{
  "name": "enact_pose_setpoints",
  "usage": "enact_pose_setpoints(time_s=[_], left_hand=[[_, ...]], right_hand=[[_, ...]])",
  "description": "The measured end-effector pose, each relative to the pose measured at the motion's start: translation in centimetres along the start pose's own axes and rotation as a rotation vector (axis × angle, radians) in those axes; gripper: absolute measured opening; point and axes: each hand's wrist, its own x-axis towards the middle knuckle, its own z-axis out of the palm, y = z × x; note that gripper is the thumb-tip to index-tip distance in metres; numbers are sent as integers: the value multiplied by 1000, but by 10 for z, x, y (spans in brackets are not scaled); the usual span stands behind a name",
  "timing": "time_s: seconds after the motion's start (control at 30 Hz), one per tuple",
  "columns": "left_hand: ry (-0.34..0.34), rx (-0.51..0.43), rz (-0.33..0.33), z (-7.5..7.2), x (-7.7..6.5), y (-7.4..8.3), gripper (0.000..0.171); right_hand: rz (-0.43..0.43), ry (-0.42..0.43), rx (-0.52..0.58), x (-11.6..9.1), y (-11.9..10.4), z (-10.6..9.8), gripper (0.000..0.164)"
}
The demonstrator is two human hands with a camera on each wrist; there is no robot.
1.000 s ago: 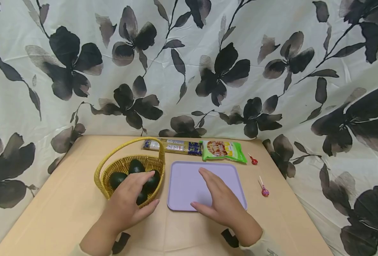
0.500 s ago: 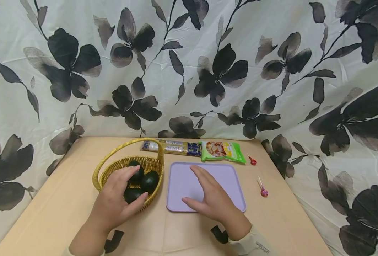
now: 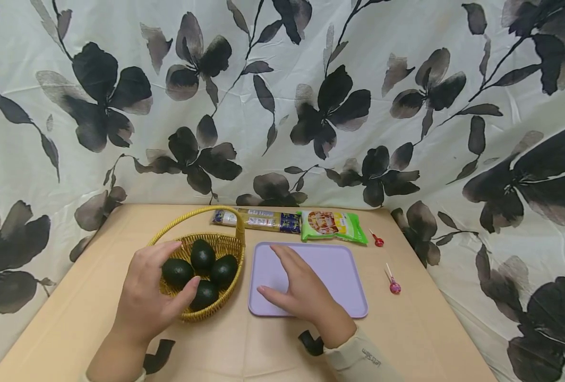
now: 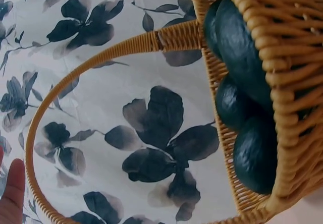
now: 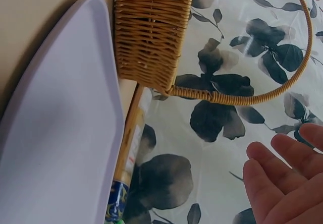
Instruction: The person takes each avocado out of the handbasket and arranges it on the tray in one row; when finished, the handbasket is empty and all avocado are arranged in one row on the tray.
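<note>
And there's the white cloth (image 3: 139,122), splashed with dark grey flowers, lightly creased, hanging right behind a peach-beige tabletop (image 3: 421,334) in soft light!

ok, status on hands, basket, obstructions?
Left hand empty, near basket. Right hand empty, near tray. Four dark fruits inside basket. Handle arches above, may obstruct.

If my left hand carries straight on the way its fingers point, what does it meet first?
Most likely the arched handle of the basket, which lies ahead of the left hand in the head view. Depth is unclear, though; the hand may be high enough to pass over it.
</note>
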Motion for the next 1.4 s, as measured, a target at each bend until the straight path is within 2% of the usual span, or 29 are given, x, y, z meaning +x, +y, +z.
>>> enact_pose_setpoints(time_s=[0.17, 0.33, 0.5, 0.6, 0.73, 0.87, 1.1, 1.23, 1.4], left_hand=[[83, 8, 25, -4, 5, 0, 64], [140, 10, 24, -7, 8, 0, 63], [171, 31, 8, -11, 9, 0, 62], [168, 53, -7, -14, 8, -2, 63], [129, 81, -46, -18, 3, -7, 68], [67, 101, -114, -22, -7, -15, 74], [-99, 125, -338, -29, -25, -24, 84], [-137, 114, -409, -31, -31, -27, 85], [-144, 104, -446, -33, -36, -29, 88]], right_hand=[[8, -2, -3, 8, -3, 4, 86], [2, -13, 11, 15, -6, 7, 85], [25, -28, 47, 21, -7, 13, 82], [41, -28, 61, 24, -7, 17, 81], [73, -30, 75, 28, -8, 21, 79], [100, -45, 99, 34, -9, 24, 79], [181, -110, 143, 47, -12, 34, 81], [235, -141, 195, 54, -15, 38, 82], [282, -166, 231, 63, -18, 44, 83]])
